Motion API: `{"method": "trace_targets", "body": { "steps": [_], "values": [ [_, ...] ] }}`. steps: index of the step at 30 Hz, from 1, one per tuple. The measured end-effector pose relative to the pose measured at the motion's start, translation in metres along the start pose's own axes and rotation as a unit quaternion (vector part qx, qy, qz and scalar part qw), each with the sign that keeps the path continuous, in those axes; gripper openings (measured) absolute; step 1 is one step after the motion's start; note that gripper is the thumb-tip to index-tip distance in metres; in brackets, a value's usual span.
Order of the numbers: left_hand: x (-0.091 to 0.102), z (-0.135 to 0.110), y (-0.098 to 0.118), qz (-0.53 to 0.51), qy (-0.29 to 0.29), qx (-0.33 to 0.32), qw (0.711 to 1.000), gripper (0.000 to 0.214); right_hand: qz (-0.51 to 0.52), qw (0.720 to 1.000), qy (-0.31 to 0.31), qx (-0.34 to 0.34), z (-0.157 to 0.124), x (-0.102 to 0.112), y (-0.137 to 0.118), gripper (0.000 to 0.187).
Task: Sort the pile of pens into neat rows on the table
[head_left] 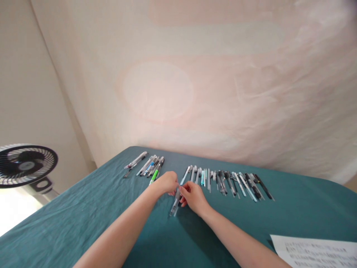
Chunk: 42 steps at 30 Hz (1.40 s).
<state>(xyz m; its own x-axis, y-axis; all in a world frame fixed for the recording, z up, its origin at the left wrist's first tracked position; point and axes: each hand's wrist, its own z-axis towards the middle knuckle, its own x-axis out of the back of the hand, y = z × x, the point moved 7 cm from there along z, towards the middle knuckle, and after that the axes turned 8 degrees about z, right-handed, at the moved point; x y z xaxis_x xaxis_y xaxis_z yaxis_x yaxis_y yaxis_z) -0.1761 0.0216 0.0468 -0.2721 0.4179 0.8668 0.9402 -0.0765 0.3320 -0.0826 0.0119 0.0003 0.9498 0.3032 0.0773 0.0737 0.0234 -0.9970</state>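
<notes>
My two hands meet near the middle of the table. My left hand (pixel 168 182) is curled closed, its fingertips close to my right hand; whatever they may hold is hidden. With thumb and fingers closed, my right hand (pixel 194 198) grips a clear grey pen (pixel 175 206) that slants down toward me. Another thin clear piece lies along that pen, partly covered by my fingers. Just beyond the hands is a light blue pen (pixel 185 175). A bright green pen (pixel 153 176) lies beside my left wrist.
A row of several pens (pixel 229 183) runs to the right behind my hands. Other pens lie in a cluster (pixel 150 165) and a small bundle (pixel 136 160) at the back left. A printed sheet (pixel 315 251) is at front right. A black fan (pixel 26 165) stands left of the green-covered table (pixel 83 219).
</notes>
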Motion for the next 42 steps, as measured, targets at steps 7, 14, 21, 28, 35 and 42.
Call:
{"method": "trace_targets", "body": {
  "steps": [7,14,21,28,35,42],
  "values": [
    [-0.002,-0.014,-0.025,-0.047,-0.153,0.034,0.987,0.015,-0.079,0.996,-0.005,0.039,0.012,-0.007,-0.021,0.02],
    [-0.011,-0.012,-0.034,-0.04,-0.221,-0.035,0.974,0.01,-0.195,0.974,0.037,0.111,0.018,-0.011,-0.041,0.019],
    [-0.014,-0.012,-0.027,-0.07,-0.221,-0.04,0.972,0.012,-0.249,0.958,0.037,0.137,0.015,-0.002,-0.047,0.021],
    [0.049,0.001,-0.066,0.093,0.131,0.101,0.982,0.021,-0.243,0.952,-0.033,0.183,-0.039,0.008,-0.07,0.022],
    [0.059,0.01,-0.095,0.124,0.26,0.159,0.944,0.028,-0.249,0.954,-0.069,0.151,-0.078,0.032,-0.051,0.021],
    [0.043,0.013,-0.091,0.159,0.281,0.184,0.928,0.032,-0.242,0.957,-0.059,0.151,-0.08,0.039,-0.031,0.023]
  ]
}}
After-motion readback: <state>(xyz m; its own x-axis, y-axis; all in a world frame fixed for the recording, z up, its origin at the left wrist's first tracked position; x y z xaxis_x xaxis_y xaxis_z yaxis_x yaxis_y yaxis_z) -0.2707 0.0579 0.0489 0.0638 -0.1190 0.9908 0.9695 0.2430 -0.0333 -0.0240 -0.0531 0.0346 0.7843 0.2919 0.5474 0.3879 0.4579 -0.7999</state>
